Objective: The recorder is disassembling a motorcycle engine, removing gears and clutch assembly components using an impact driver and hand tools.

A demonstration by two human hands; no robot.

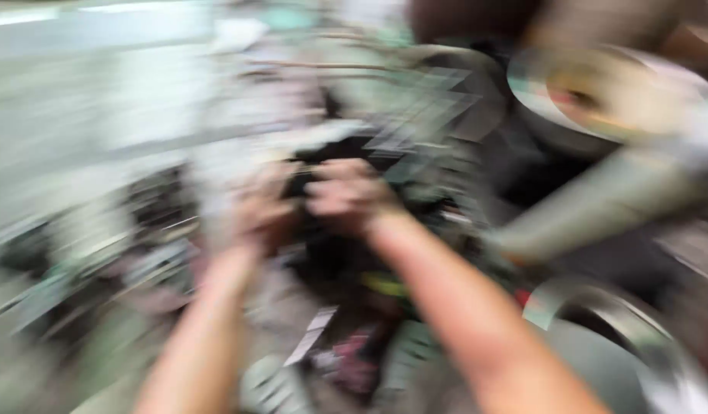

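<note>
Two hands, left hand (262,211) and right hand (346,195), grip one dark thing (331,261).

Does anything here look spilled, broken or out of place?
Too blurred to judge. Both hands, left hand and right hand, meet at something dark; a round grey metal bowl sits upper right. No spill or damage is discernible.
</note>
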